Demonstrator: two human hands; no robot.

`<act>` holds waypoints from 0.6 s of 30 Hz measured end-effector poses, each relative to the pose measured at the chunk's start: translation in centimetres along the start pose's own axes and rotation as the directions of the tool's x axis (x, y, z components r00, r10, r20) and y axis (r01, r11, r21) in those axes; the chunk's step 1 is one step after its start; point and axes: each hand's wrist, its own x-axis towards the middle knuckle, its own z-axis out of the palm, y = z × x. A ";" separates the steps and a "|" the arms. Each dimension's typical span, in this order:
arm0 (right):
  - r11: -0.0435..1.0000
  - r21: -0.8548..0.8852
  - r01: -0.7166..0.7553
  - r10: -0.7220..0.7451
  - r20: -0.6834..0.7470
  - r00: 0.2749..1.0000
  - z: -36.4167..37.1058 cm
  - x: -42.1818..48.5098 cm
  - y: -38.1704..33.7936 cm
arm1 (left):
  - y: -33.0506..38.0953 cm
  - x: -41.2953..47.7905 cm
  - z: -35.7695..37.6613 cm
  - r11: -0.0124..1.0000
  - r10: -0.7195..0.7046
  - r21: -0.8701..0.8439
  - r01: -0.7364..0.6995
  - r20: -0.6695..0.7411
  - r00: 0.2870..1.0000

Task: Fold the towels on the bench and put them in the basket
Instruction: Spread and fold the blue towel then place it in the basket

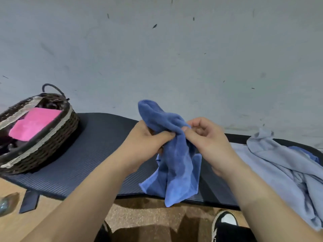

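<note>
Wicker, dark brown with a pale band: the basket [57, 137] stood at the bench's left end, and a folded pink towel [35, 124] already lay flat inside it. Next came the bare middle of the dark ribbed bench [97, 154]. Above its front edge my left hand [148, 142] gripped a bunched blue towel [176, 163], fingers and thumb curled round the cloth near its top. The rest hung crumpled, its lower end past the front edge. My right hand [208, 142], just beside the left, pinched the same bunch between thumb and forefinger. At the bench's right end a pale blue towel [279, 163] lay in an unfolded heap, with a scrap of darker blue cloth [304, 152] showing beneath. By my reckoning, one towel was done, one was in hand but unfolded, and at least one more waited.
</note>
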 end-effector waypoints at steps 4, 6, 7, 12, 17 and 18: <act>0.999 -0.036 0.015 -0.017 -0.047 0.999 0.8 0.7 0.6 | -1.8 0.4 -1.9 0.986 0.102 0.145 -0.081 -0.145 0.984; 0.999 -0.049 -0.001 -0.002 -0.076 0.997 1.0 1.0 0.7 | -2.1 0.3 -2.7 0.985 0.117 0.144 -0.097 -0.137 0.984; 0.998 -0.060 -0.010 0.005 -0.085 0.996 1.1 1.2 0.8 | -2.1 0.1 -2.9 0.984 0.136 0.129 -0.119 -0.128 0.982; 0.980 -0.187 -0.062 0.040 -0.121 0.992 1.8 1.9 1.5 | -2.9 -0.4 -3.3 0.976 0.188 0.132 -0.174 -0.103 0.977; 0.954 -0.278 -0.109 0.048 -0.215 0.975 1.1 2.5 2.1 | -3.2 -0.4 -3.7 0.959 0.163 0.254 -0.125 -0.137 0.977; 0.942 -0.319 -0.106 0.034 -0.224 0.974 0.8 2.6 2.2 | -3.3 -0.4 -3.9 0.959 0.164 0.255 -0.126 -0.135 0.977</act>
